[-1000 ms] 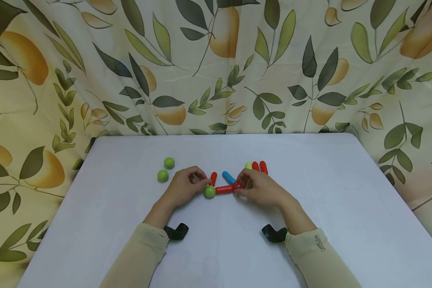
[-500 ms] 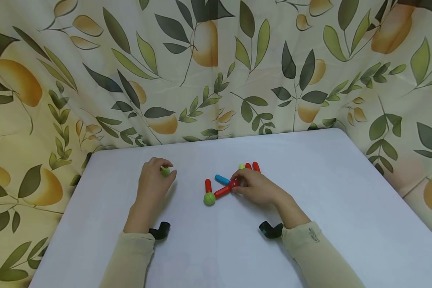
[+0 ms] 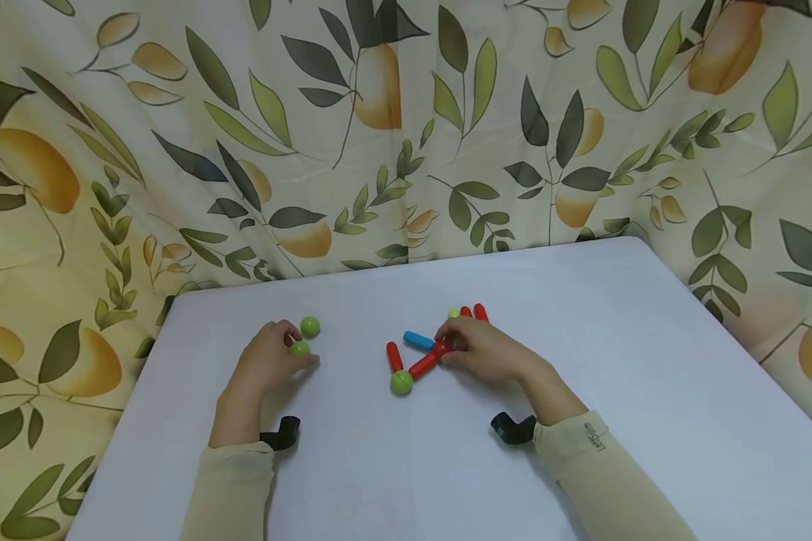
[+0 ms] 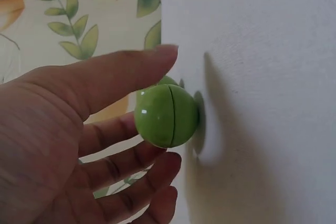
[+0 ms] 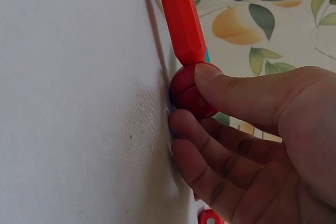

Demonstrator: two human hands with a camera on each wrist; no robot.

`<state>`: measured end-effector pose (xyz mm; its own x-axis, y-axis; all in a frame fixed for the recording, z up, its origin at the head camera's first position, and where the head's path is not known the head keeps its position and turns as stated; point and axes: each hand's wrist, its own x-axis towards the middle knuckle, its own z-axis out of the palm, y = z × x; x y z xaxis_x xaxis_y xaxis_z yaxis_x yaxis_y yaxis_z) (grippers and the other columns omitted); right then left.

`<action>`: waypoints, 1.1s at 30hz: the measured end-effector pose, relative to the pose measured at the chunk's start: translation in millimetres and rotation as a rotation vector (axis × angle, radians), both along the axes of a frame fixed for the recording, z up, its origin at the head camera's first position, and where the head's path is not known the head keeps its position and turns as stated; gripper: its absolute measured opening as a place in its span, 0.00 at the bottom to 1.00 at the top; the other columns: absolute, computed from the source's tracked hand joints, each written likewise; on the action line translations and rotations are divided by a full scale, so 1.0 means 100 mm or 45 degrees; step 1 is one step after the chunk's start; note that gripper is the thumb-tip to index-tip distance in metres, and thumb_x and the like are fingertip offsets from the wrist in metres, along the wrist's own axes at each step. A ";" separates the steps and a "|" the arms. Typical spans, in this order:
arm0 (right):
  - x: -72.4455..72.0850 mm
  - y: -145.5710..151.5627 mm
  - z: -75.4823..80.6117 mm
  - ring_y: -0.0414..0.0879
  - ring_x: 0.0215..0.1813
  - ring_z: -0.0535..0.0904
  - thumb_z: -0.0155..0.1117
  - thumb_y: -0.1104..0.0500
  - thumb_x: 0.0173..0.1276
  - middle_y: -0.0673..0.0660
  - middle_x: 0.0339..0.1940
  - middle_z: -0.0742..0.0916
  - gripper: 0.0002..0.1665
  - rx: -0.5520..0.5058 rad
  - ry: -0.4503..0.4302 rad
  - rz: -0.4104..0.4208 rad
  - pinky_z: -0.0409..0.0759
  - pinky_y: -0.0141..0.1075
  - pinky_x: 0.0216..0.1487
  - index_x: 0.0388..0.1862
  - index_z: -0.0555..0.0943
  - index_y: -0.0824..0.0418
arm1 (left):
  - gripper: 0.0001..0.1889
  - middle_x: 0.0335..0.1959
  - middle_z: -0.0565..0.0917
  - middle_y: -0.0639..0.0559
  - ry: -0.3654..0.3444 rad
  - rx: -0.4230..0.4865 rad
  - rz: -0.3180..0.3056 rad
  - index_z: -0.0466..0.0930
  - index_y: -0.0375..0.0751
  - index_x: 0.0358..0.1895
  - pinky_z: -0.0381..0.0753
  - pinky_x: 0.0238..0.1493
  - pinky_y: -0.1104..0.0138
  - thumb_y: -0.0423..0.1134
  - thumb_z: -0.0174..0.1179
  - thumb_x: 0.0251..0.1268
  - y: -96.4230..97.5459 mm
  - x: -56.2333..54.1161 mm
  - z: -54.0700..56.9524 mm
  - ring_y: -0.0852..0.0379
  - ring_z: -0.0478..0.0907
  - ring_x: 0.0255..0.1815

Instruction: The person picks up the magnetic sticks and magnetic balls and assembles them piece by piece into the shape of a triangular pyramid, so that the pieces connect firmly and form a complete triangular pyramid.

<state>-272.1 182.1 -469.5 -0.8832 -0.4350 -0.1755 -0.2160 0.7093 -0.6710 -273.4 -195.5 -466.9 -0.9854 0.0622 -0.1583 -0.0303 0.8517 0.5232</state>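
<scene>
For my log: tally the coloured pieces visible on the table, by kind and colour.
Green balls: 3
Red ball: 1
Red rods: 4
Blue rod: 1
Yellow-green piece, partly hidden by the right hand, shape unclear: 1
Total visible: 10

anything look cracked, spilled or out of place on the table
Nothing stands out. The dark line round the green ball by the left hand is probably a seam rather than a crack; the red ball in the right hand has one too.
</scene>
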 end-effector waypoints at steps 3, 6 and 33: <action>-0.02 0.00 -0.01 0.46 0.50 0.80 0.72 0.56 0.70 0.48 0.45 0.86 0.21 -0.022 -0.006 0.007 0.81 0.43 0.55 0.60 0.80 0.52 | 0.22 0.47 0.81 0.41 0.017 0.025 -0.003 0.78 0.37 0.51 0.75 0.48 0.55 0.46 0.72 0.61 -0.02 -0.01 -0.04 0.46 0.77 0.47; -0.02 0.00 -0.02 0.47 0.49 0.79 0.72 0.57 0.71 0.49 0.45 0.85 0.20 -0.040 -0.027 0.014 0.80 0.42 0.53 0.59 0.80 0.52 | 0.21 0.45 0.82 0.42 0.014 0.046 0.014 0.79 0.37 0.51 0.76 0.48 0.55 0.44 0.73 0.61 -0.01 0.00 -0.06 0.46 0.78 0.46; -0.04 -0.03 -0.08 0.47 0.50 0.80 0.71 0.55 0.71 0.47 0.46 0.86 0.20 -0.112 -0.010 0.030 0.79 0.42 0.54 0.60 0.81 0.44 | 0.18 0.56 0.86 0.59 -0.021 0.524 -0.147 0.83 0.55 0.61 0.80 0.65 0.53 0.48 0.69 0.69 0.69 -0.02 -0.23 0.55 0.84 0.58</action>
